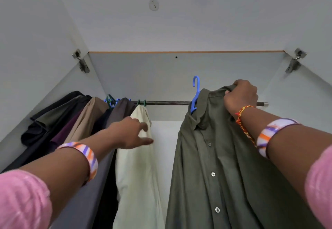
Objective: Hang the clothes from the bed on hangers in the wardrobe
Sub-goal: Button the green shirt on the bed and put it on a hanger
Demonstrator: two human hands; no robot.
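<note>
— What was the right hand doing?

— It gripped the olive-green button-up shirt at the shoulder, fingers curled round a bunch of the cloth, up at the height of the wardrobe rail. The shirt sat on a blue plastic hanger, whose hook stood above the rail rather than over it, so far as the view showed.

— And the left hand?

— It held nothing. Its fingers were stretched out and loose, reaching toward the cream garment hanging from a green hanger hook on the rail. Whether the fingertips touched the cloth, I could not tell.

— What else hung there?

— To the left of the cream garment, a crowded row: a grey garment, a tan one, a purple one and some dark ones, pressed against the wardrobe's left wall. Between the cream garment and the olive shirt the rail was bare.

— Anything on the arms?

— Pink sleeves pushed up, an orange-and-purple striped band on each forearm, and a red-and-yellow thread at the right wrist.
</note>
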